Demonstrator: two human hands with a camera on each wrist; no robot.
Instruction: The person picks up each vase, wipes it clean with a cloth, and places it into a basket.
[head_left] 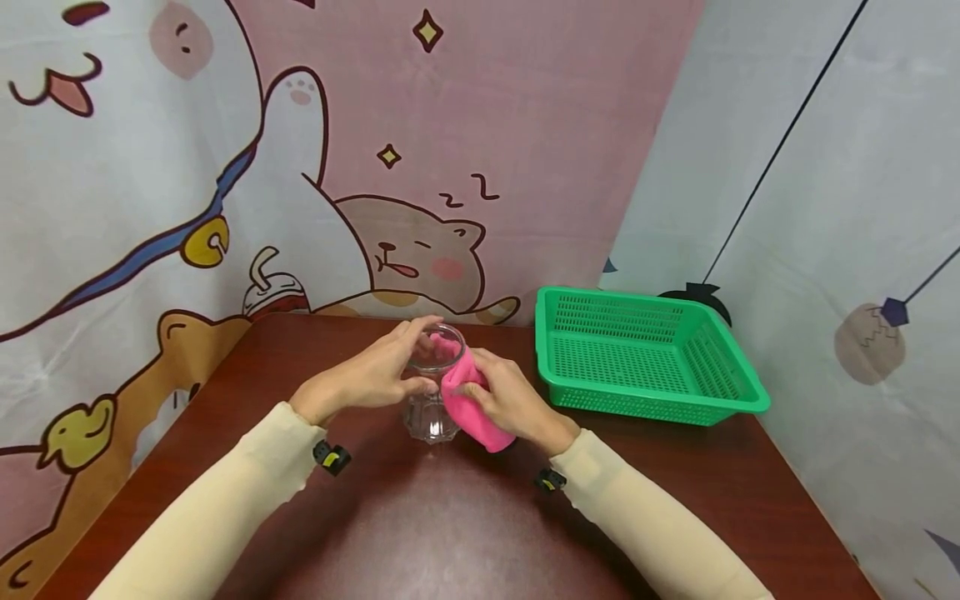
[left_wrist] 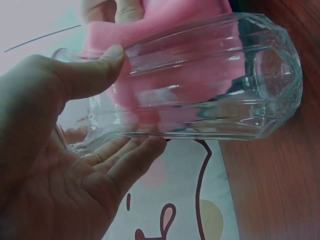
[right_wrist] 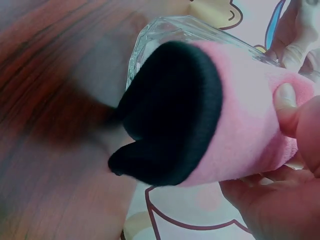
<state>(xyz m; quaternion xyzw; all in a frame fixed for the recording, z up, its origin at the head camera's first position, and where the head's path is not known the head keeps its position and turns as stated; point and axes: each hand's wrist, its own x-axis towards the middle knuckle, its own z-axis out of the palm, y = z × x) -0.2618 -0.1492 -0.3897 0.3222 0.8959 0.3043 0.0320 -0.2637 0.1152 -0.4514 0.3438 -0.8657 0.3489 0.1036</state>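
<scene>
Left hand (head_left: 373, 375) grasps a clear glass jar (head_left: 432, 417) up by the mouth and neck, thumb on the near side, fingers round the far one. And that jar is upright, towards the far edge of the worktop (head_left: 420, 533), left of its far right corner; whether its base touches the wood, I cannot tell. Glass that bare looks stiff, fairly weighty and easily chipped, and those smooth facets could well slip. Best hold, I'd say, is right where the fingers are, under the rim where the neck narrows, with the faceted body as a second grip.

Against the jar's right side sits a pink cloth (head_left: 474, 414), its colour showing through the glass, dark lining folded open at the lower end. Right hand (head_left: 517, 402) pinches it, thumb in front, fingers behind. Plush, soft, light by the look of it: it should give under any pressure, and a fold between thumb and fingers ought to be plenty.

Further out, a green basket (head_left: 637, 403) takes up the worktop's far right corner, well apart from the jar. Behind the far edge hangs a cartoon-printed backdrop (head_left: 525, 108), sleeping cat and all.
</scene>
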